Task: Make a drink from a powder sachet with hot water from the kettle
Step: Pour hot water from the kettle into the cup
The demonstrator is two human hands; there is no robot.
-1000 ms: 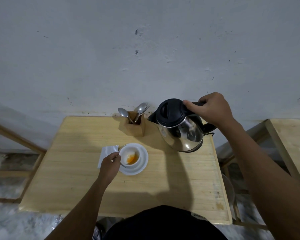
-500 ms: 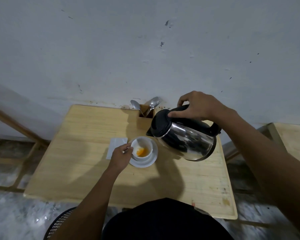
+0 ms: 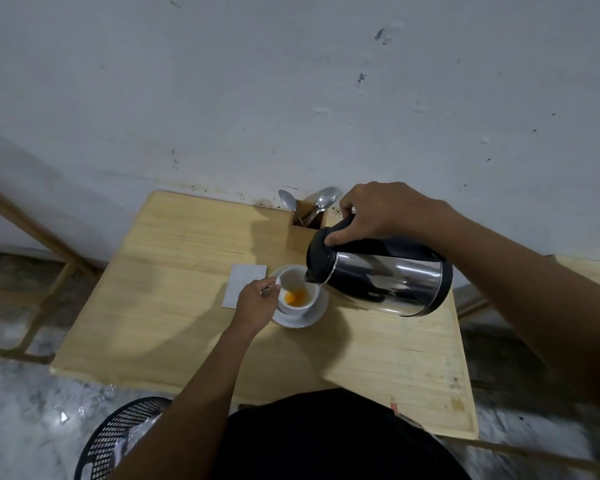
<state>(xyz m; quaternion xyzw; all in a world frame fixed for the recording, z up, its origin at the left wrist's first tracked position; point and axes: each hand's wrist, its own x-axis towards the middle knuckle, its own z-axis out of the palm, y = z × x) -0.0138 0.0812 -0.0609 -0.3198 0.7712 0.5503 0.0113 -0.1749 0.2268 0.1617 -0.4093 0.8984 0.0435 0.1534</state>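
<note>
Bare wood is seen across the wooden table's (image 3: 174,323) left half. The steel kettle (image 3: 388,282), gripped by the right hand (image 3: 378,213), is tipped over the mid-table cup (image 3: 291,277). The left hand (image 3: 255,303) is curled at its rim; whether anything is pinched cannot be told.

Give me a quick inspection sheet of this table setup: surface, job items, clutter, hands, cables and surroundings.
Surface: wooden table, a few small marks near the front right edge.
Job's things: kettle tilted, spout over the white cup; orange powder in the cup; cup stands on a saucer; white rectangle, possibly the sachet, flat to the saucer's left.
Clutter: wooden holder with spoons by the wall.
Grips: right hand grips the kettle's handle; left hand pinches what looks like a spoon handle at the cup's rim.
Cables: nothing seen.
Surroundings: scuffed pale wall; black mesh basket on the floor.
</note>
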